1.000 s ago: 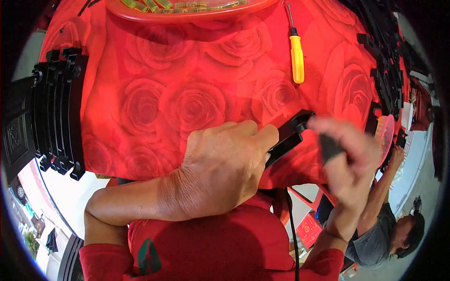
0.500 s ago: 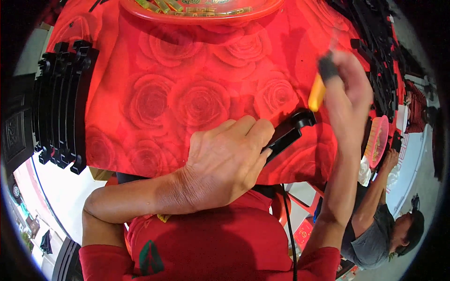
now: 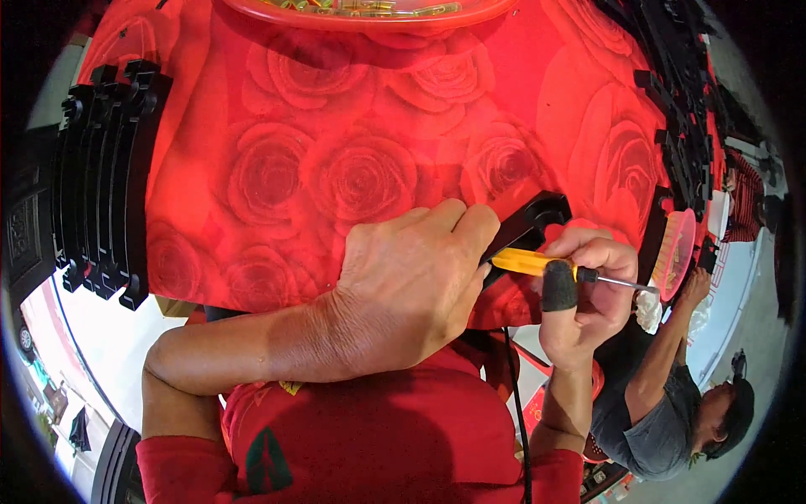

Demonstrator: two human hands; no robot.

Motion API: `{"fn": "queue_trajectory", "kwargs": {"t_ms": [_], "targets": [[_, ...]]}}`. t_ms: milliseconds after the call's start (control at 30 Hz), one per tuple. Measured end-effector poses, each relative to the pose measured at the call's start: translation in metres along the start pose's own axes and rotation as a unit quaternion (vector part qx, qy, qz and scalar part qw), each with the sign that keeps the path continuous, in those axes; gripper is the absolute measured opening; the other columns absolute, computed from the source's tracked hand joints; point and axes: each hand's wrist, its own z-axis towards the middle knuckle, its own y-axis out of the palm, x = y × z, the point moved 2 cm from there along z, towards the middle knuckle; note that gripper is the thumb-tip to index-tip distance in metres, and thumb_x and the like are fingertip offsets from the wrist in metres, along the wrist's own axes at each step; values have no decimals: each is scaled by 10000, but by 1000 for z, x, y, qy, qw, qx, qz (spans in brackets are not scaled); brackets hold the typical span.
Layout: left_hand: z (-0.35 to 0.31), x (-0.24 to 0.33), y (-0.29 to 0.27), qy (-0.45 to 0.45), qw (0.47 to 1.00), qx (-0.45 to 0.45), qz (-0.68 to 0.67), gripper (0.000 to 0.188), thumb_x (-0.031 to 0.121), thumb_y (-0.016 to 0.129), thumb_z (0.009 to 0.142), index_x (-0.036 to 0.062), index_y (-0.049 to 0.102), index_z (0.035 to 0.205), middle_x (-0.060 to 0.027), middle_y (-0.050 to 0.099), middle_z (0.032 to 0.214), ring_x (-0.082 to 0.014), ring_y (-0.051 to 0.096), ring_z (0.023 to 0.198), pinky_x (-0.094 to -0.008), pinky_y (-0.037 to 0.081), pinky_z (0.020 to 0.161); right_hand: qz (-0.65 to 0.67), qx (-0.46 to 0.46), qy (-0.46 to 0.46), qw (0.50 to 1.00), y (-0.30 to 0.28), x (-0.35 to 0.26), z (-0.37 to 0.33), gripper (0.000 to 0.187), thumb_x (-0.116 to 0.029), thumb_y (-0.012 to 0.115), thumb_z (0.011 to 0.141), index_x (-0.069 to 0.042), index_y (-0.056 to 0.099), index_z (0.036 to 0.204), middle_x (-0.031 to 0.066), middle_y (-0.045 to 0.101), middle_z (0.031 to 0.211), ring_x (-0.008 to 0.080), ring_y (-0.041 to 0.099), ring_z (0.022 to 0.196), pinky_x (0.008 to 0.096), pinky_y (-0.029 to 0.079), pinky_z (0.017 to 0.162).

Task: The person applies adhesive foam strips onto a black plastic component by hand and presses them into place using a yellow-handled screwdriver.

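Observation:
My left hand is closed around a long black plastic piece with a hooked, cut-out end, and presses it near the table's front edge. Most of the piece's near part is hidden under that hand. In my right hand is a screwdriver with a yellow handle and a thin metal shaft. Its handle end meets the side of the black piece, while the shaft points right, away from it. A dark wrap covers one digit of my right hand.
Several similar black pieces stand in a row at the left edge. A red tray with small yellowish clear tubes sits at the far side. More black pieces are heaped at the right, near a pink basket. Another person works at the right.
My right hand has come down and toward me, and the screwdriver has turned so its handle touches the black piece. My left hand has barely moved.

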Motion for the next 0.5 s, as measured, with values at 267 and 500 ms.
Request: {"fn": "queue_trajectory", "kwargs": {"t_ms": [267,500], "targets": [[1,1,-2,-11,1000,-5,-1,217,128,752,879,88,552,951,-104,588,817,-320,654,746,-443,484,623,161,-69,158,972,3,-26,16,143,71,551,955,9,593,1076,204,698,1124,179,657,860,296,530,813],[3,2,-1,-11,1000,-11,5,227,122,757,867,81,553,957,-102,596,823,-322,662,753,-444,487,617,115,-42,127,984,0,-14,20,516,-407,441,1126,-35,579,796,207,705,856,174,623,702,297,506,659]]}}
